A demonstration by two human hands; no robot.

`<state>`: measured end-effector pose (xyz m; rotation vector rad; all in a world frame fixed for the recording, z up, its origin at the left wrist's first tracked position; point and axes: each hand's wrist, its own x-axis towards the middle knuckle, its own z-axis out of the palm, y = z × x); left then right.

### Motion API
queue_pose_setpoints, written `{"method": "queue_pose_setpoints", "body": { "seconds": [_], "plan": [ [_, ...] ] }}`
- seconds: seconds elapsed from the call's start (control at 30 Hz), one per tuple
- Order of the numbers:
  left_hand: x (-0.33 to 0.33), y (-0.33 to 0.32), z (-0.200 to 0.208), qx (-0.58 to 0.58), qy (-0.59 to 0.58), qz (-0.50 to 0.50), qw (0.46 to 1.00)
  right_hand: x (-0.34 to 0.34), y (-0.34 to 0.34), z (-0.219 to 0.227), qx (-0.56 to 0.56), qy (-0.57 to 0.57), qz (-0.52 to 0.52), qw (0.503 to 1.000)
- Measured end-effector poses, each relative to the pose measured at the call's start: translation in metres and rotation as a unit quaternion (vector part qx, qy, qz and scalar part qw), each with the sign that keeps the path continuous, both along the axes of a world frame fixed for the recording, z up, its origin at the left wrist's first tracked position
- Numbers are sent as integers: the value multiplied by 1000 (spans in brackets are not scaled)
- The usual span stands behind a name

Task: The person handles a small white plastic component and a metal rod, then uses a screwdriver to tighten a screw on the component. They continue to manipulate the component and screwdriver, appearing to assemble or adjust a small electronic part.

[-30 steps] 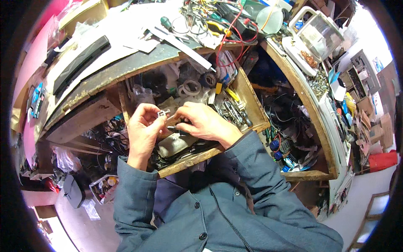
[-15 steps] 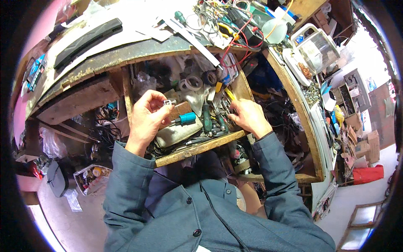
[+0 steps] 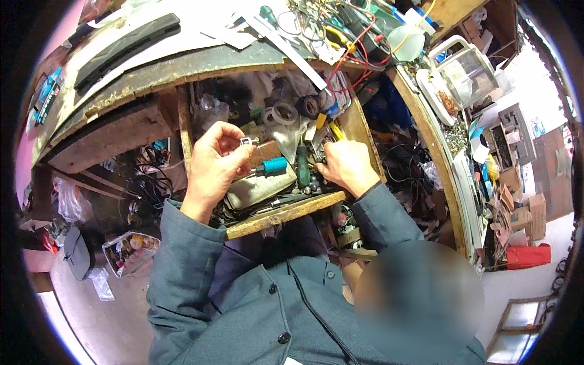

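My left hand [image 3: 214, 167] is above the left side of an open wooden drawer [image 3: 286, 215]. Its thumb and forefinger pinch a small metal part with a square frame [image 3: 247, 142]. A screwdriver with a teal handle [image 3: 275, 165] also sticks out of this hand, handle to the right. My right hand [image 3: 351, 163] reaches into the drawer's right side with its fingers curled down; what they grip, if anything, is hidden. Close by on its left stands a green screwdriver handle [image 3: 303, 165]. A yellow handle [image 3: 336, 131] lies just beyond its knuckles.
In the drawer are tape rolls [image 3: 284, 114], a pale pouch [image 3: 261, 187] and loose tools. On the bench above lie a long black bar [image 3: 128, 50], red wires [image 3: 359, 52] and a white strip [image 3: 295, 55]. A clear-fronted box [image 3: 465, 76] stands at right.
My right hand has shifted slightly left and nearer the green screwdriver handle in the drawer. My left hand keeps its hold on the metal part and the teal screwdriver, barely moving.
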<state>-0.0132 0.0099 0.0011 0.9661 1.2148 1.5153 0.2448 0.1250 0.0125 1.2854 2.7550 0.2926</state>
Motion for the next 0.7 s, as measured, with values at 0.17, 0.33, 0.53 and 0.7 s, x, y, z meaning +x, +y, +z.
{"method": "queue_pose_setpoints", "body": {
  "seconds": [0.17, 0.33, 0.53, 0.7],
  "plan": [
    [1, 1, 1, 1, -1, 5, 1000, -5, 6, -14, -3, -15, -22, 1000],
    [1, -1, 1, -15, -18, 5, 1000, -6, 10, -22, 15, -9, -22, 1000],
    [2, 2, 2, -6, -19, 5, 1000, 24, 25, 8, -26, 20, -10, 999],
    [0, -1, 3, -15, -24, 2, 1000, 27, 24, 11, -31, 62, 24, 997]
  ]
}}
